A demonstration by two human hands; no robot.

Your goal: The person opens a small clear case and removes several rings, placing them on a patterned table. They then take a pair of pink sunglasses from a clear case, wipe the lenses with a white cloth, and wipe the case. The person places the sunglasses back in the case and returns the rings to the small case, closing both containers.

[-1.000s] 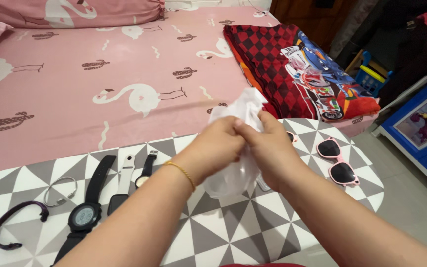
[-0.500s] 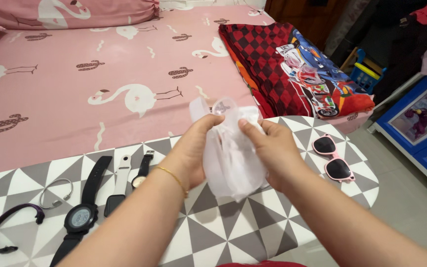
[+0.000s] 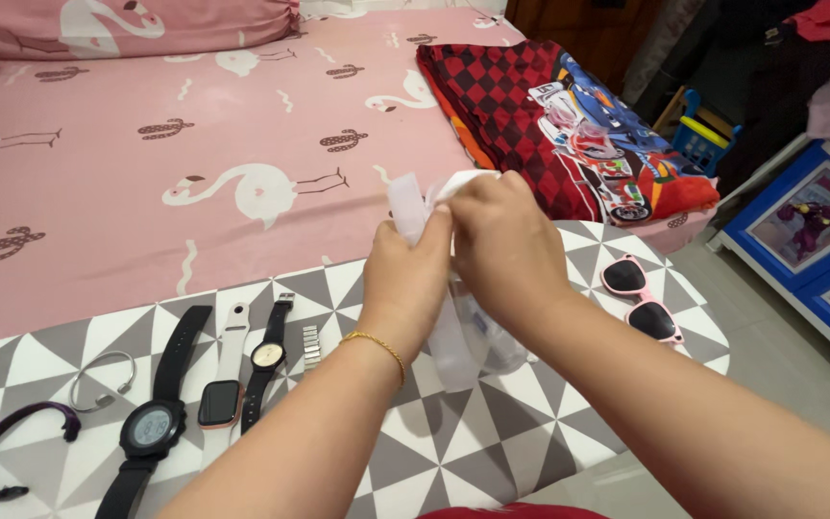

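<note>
Mid-frame, my left hand [image 3: 413, 279] and right hand [image 3: 501, 245] both pinch the white plastic bag [image 3: 453, 336], working its mouth apart; next needs a steady outward pull.

Counted on the tabletop [image 3: 530, 423]:
- 3 wristwatches: one black digital [image 3: 151, 426], one smartwatch with white strap [image 3: 220, 402], one small black analog [image 3: 266, 357]
- 1 loose metal band piece [image 3: 310, 347]
- 2 bangles: one silver wire [image 3: 103, 378], one dark purple [image 3: 12, 448]
- 1 pair of pink sunglasses [image 3: 638, 302]

Held above it: 1 white plastic bag [image 3: 453, 336], gripped by 2 hands, left hand [image 3: 413, 279] and right hand [image 3: 503, 246]. 1 gold bracelet [image 3: 377, 344] is worn on the left wrist.

On the bed [image 3: 194, 125]: 1 red checkered blanket [image 3: 549, 125] is seen.
</note>
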